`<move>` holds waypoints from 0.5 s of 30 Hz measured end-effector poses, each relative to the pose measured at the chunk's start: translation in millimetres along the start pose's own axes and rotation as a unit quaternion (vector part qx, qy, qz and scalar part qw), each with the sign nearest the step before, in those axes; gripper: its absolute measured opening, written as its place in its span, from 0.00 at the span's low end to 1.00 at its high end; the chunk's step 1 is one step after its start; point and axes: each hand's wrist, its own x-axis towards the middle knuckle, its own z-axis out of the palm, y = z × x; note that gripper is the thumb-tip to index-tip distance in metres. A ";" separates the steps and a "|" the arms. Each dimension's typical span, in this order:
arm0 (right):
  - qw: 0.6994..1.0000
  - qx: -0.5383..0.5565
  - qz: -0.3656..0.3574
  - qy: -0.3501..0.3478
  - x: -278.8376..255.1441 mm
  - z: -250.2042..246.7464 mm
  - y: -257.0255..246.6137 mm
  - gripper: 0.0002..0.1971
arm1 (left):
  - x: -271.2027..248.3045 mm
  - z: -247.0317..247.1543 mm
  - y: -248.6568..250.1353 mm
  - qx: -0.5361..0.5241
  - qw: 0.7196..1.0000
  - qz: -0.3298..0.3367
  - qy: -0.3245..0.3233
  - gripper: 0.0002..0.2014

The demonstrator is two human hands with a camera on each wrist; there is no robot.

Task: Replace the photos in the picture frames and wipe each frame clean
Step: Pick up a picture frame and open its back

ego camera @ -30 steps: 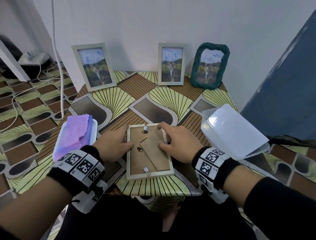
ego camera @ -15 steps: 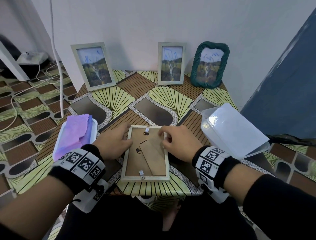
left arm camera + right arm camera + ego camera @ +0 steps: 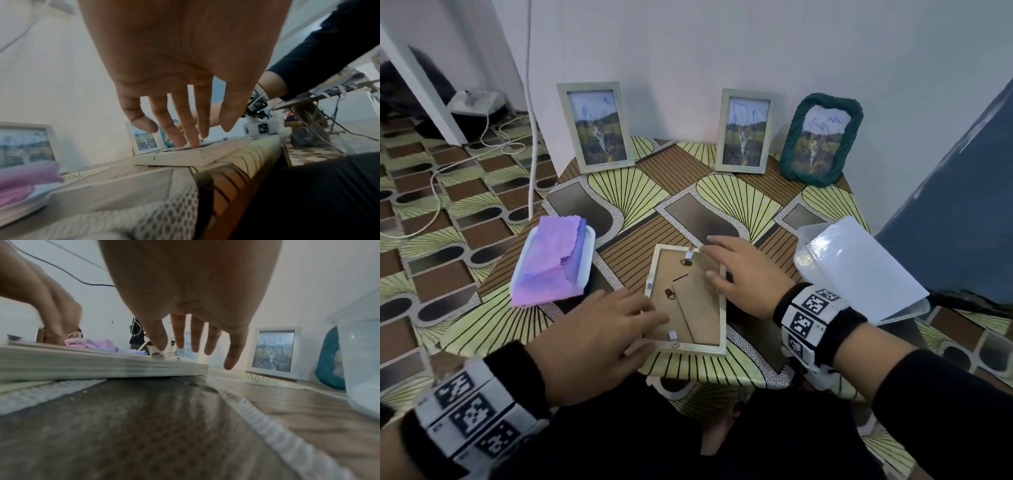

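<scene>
Both hands, left [image 3: 599, 329] and right [image 3: 739, 274], rest straight, loose fingers on the face-down frame [image 3: 688, 301], gripping nothing.

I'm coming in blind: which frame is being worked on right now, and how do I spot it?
Start at the small patterned table against the white wall. Three frames stand upright along its far edge; the working frame lies flat near the front edge, between the left hand and right hand. It alone shows its brown backing board.
</scene>
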 end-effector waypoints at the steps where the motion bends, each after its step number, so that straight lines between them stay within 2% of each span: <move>1: 1.000 -0.014 -0.006 -0.015 2.4 -0.6 0.1 0.25 | -6.9 0.6 2.2 0.026 0.999 0.007 -0.016 0.18; 5: 0.995 -0.067 -0.014 -0.075 5.6 -0.8 -1.7 0.26 | -23.8 3.2 3.4 0.071 0.997 0.020 -0.022 0.17; 9: 0.991 -0.113 0.018 -0.073 0.8 -5.1 -7.9 0.23 | -25.8 3.9 -3.6 0.094 0.995 0.004 -0.022 0.21; 12: 0.990 -0.093 0.074 -0.078 -8.2 -14.6 -11.6 0.17 | -19.0 -0.2 -10.0 0.112 0.989 -0.059 -0.083 0.33; 15: 0.987 -0.061 0.114 -0.094 -22.3 -23.0 -14.6 0.13 | -2.9 3.0 -25.9 0.137 0.981 -0.075 -0.112 0.46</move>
